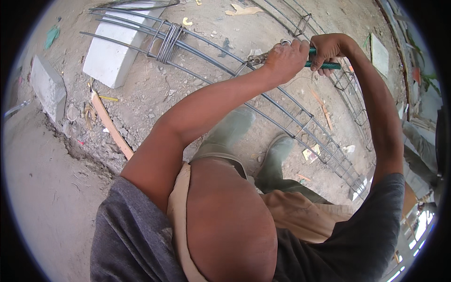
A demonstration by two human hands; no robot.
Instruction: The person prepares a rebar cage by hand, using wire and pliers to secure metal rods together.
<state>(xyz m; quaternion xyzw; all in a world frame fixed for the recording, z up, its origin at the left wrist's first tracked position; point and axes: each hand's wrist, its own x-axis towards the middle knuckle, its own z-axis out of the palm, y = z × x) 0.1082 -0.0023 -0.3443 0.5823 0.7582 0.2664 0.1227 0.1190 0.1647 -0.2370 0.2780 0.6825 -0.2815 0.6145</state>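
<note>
A steel rebar cage [265,96] runs slantwise across the ground in front of me, its long bars joined by square stirrups. Both hands are closed on pincers [329,65] with green handles. The metal jaws are at a stirrup on the cage; whether they grip wire is too small to tell. My left hand [287,58] wraps around the tool near its head, hiding the middle of it. Beside it, my right hand [327,50] grasps the handle end, with the handles somewhat apart. Several stirrups [170,43] are bunched together on the bars to the left.
A white block [110,58] lies beneath the cage's left end, and another pale block [49,88] leans near it. A second rebar cage [345,84] lies beyond, at the right. A wood strip [111,123] rests on the rubble. My boots [277,155] stand close to the bars.
</note>
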